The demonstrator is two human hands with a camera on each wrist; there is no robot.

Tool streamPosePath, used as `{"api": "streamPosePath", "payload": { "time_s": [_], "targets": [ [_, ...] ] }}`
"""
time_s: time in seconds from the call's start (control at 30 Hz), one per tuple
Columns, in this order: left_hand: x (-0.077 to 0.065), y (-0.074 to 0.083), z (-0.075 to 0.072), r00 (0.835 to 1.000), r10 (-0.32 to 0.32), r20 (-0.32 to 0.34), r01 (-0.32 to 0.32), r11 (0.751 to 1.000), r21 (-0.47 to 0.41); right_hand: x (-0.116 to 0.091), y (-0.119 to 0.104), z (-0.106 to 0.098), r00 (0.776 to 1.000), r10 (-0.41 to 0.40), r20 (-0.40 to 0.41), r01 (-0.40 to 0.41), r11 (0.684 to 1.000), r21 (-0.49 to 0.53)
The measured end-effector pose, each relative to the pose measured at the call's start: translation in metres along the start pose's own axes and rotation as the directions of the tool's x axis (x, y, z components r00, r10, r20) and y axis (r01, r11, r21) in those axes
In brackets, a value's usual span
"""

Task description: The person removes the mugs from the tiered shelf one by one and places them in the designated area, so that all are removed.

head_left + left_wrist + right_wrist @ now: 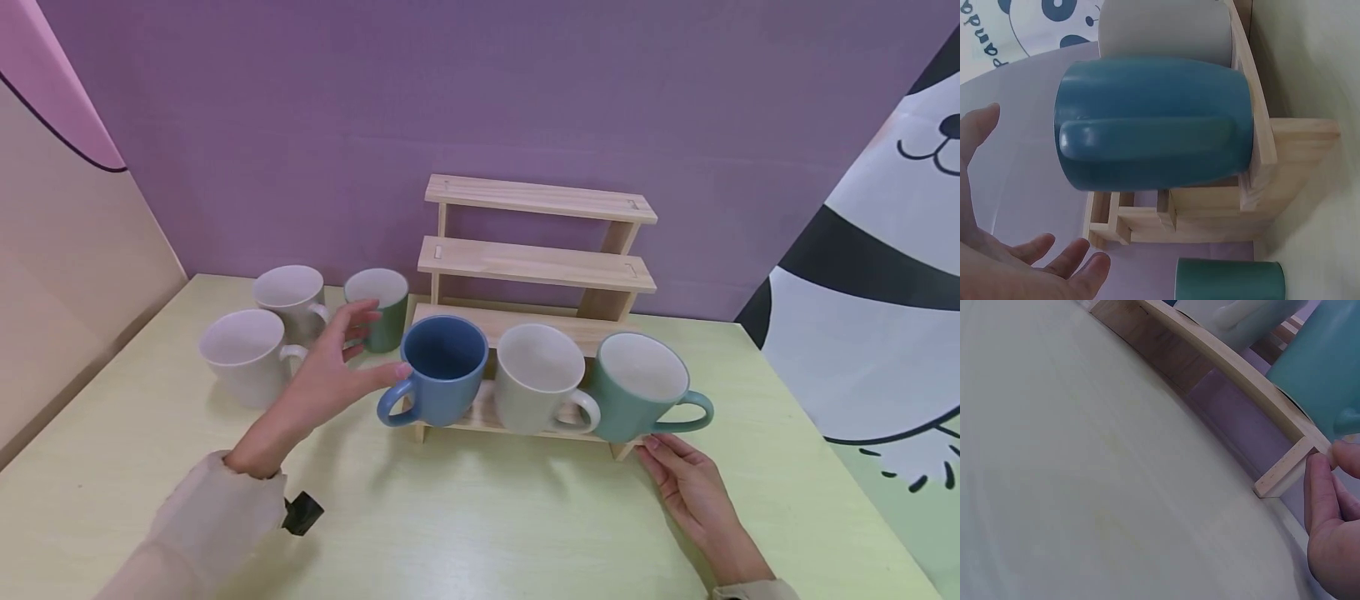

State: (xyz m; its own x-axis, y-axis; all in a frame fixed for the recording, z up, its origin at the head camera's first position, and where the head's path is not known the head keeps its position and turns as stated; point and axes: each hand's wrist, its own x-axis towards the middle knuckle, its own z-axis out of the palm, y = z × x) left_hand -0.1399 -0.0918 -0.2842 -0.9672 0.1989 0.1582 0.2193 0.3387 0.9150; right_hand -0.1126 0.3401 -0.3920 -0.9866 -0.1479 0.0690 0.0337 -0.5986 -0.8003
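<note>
A tiered wooden shelf (pixel 536 262) stands on the table, its lowest front step holding a row of mugs. At the left end of that step is a blue mug (pixel 446 396), handle toward the front left. A white mug (pixel 521 396) is in the middle and a teal mug (pixel 626 404) at the right end. Beside the blue mug, my left hand (pixel 326 379) has its fingers spread, thumb tip right at the mug's edge in the head view; the left wrist view has a gap between hand and mug. My right hand (pixel 690 492) pinches the shelf's front right corner.
On the left of the table stand two white mugs (pixel 243 367), one behind the other. A green mug (pixel 390 325) stands behind my left hand, near the shelf's left side. A purple wall (pixel 375 100) rises behind the shelf, whose upper two steps hold no mugs.
</note>
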Motion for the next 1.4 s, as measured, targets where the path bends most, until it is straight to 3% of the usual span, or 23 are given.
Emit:
{"api": "streamPosePath", "payload": {
  "time_s": [0.33, 0.63, 1.03, 1.27, 1.4],
  "targets": [
    [0.006, 0.005, 0.014, 0.999, -0.017, 0.051, 0.016, 1.0, 0.02, -0.001, 0.0, 0.0, 1.0, 0.009, -0.003, -0.009, 1.0, 0.004],
    [0.013, 0.004, 0.025, 0.998, 0.016, 0.067, -0.016, 1.0, 0.008, -0.001, 0.0, 0.0, 1.0, 0.009, -0.002, -0.009, 1.0, 0.017],
    [0.019, 0.002, 0.032, 0.995, -0.034, 0.097, 0.03, 0.998, 0.047, -0.002, -0.001, 0.0, 1.0, 0.017, -0.017, -0.017, 1.0, 0.006],
    [0.022, 0.001, 0.035, 0.995, -0.011, 0.101, 0.0, 0.995, 0.103, -0.001, -0.001, 0.0, 1.0, 0.018, -0.017, -0.019, 1.0, -0.008],
    [0.024, -0.001, 0.038, 0.994, 0.006, 0.11, -0.014, 0.998, 0.068, -0.001, 0.0, -0.001, 1.0, 0.016, -0.016, -0.016, 1.0, -0.006]
  ]
}}
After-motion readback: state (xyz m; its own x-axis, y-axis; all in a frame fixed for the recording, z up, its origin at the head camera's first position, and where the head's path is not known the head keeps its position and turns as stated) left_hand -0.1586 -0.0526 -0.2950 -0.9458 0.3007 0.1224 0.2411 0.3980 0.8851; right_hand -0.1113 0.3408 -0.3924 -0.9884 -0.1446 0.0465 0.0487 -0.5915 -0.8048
